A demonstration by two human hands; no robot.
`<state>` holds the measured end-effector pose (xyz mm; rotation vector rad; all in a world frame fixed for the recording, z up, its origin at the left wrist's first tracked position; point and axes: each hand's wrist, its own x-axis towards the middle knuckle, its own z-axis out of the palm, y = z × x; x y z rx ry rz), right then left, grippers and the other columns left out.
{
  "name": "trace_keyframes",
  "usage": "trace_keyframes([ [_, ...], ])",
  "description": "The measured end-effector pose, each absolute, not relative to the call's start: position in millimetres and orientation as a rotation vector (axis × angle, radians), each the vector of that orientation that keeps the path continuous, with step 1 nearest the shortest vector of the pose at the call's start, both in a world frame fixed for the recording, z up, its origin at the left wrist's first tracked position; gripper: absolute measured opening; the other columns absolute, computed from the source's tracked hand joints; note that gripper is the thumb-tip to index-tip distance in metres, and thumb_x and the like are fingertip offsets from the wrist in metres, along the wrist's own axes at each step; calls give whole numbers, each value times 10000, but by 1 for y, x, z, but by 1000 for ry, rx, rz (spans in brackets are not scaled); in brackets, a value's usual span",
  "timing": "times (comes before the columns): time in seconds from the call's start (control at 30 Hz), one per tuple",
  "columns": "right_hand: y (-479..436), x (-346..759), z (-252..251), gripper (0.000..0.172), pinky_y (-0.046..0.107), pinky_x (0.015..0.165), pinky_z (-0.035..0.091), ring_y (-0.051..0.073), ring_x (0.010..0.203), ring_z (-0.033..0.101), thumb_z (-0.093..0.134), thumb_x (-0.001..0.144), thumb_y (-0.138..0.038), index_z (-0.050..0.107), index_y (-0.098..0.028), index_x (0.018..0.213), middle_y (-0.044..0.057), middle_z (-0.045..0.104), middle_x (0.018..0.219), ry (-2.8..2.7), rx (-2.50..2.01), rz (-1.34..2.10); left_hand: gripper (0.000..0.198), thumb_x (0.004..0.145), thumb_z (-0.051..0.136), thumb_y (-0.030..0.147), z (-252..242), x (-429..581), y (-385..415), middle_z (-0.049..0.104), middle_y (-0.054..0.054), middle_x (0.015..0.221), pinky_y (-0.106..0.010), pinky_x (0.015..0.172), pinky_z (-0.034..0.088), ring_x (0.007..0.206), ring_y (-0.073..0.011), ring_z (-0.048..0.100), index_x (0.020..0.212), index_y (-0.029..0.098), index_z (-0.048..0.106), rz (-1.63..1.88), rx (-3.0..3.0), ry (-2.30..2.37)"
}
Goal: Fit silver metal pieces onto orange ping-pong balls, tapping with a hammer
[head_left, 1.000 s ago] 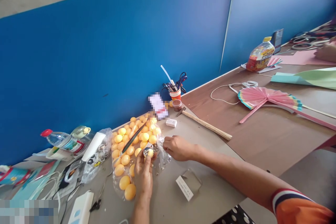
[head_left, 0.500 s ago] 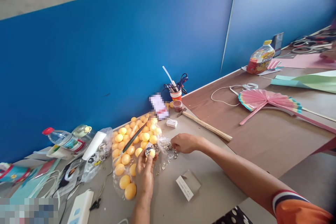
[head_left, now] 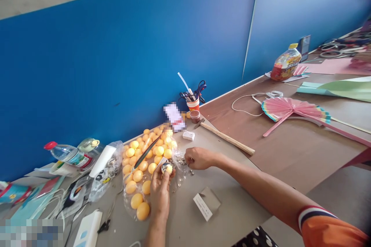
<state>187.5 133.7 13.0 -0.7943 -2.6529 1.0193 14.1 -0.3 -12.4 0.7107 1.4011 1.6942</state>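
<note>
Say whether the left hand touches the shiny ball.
Touching: the head view shows the left hand holding the shiny ball, its thumb against the near side.

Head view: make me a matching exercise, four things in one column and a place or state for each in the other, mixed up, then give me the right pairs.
Column one
1. Shiny ball
2. Right hand
3. Orange balls
4. Pink fan

Column two
A. Spread open on the brown tabletop
B. Inside a clear plastic bag
C. Held in the left hand
D. At the small metal pieces

Right pairs: 1-C, 2-D, 3-B, 4-A
</note>
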Motion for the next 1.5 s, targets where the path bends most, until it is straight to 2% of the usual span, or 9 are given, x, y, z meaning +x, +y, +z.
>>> trace_keyframes([
  [0.13, 128, 180, 12, 148, 208, 501, 353, 86, 545, 504, 515, 597, -56, 442, -184, 574, -25, 588, 650, -2131, -890, 1518, 477, 749, 790, 439, -11, 14, -2, 723, -77, 1056, -383, 857, 561, 907, -242, 727, 1134, 201, 639, 1662, 734, 1410],
  [0.27, 119, 172, 10, 137, 185, 423, 302, 65, 427, 435, 535, 620, -88, 487, -196, 689, -95, 480, 512, -1780, -897, 1755, 478, 754, 784, 449, -12, 15, -2, 711, -85, 1109, -399, 874, 557, 926, -243, 720, 1140, 205, 643, 1664, 751, 1410],
  [0.37, 115, 169, 8, 160, 180, 416, 305, 62, 404, 432, 578, 643, -123, 507, -201, 764, -112, 482, 487, -1631, -755, 1862, 459, 743, 795, 444, -14, 16, -1, 709, -76, 1109, -396, 878, 560, 911, -233, 716, 1116, 216, 655, 1685, 748, 1381],
  [0.6, 111, 166, 2, 146, 189, 451, 329, 52, 424, 427, 690, 705, -275, 620, -156, 752, -78, 525, 472, -1545, -590, 1972, 436, 724, 811, 429, -16, 22, 2, 714, -61, 1088, -359, 848, 568, 898, -224, 720, 1077, 215, 670, 1698, 719, 1327],
  [0.87, 106, 162, 7, 267, 182, 395, 284, 39, 382, 400, 760, 660, -300, 545, -180, 764, -96, 549, 518, -1370, -582, 2022, 480, 704, 807, 451, -13, 27, 1, 721, -78, 1077, -349, 836, 563, 888, -224, 717, 1080, 190, 662, 1702, 720, 1366],
  [0.97, 106, 163, 8, 287, 188, 428, 321, 40, 408, 435, 776, 650, -341, 561, -166, 724, -80, 562, 523, -1362, -525, 2081, 469, 707, 802, 457, -13, 26, 1, 722, -78, 1067, -353, 836, 565, 888, -222, 712, 1066, 190, 665, 1701, 737, 1364],
  [1.1, 105, 163, 7, 272, 212, 487, 399, 68, 462, 534, 771, 625, -330, 614, -150, 756, -26, 666, 632, -1378, -489, 2187, 455, 723, 792, 473, -12, 26, 1, 728, -68, 1018, -365, 848, 558, 889, -219, 707, 1073, 211, 662, 1655, 785, 1356],
  [1.33, 103, 164, 7, 165, 182, 444, 287, 45, 447, 397, 719, 656, -266, 632, -159, 747, -59, 599, 542, -1495, -599, 2109, 445, 750, 780, 457, -12, 26, -2, 718, -74, 1093, -362, 866, 556, 936, -223, 697, 1102, 215, 654, 1654, 805, 1367],
  [1.5, 103, 164, 7, 142, 180, 476, 294, 46, 475, 413, 702, 658, -247, 633, -155, 739, -37, 632, 572, -1479, -630, 2160, 505, 726, 789, 489, -15, 20, -2, 698, -90, 1178, -405, 914, 553, 1045, -271, 685, 1132, 222, 649, 1558, 844, 1407],
])
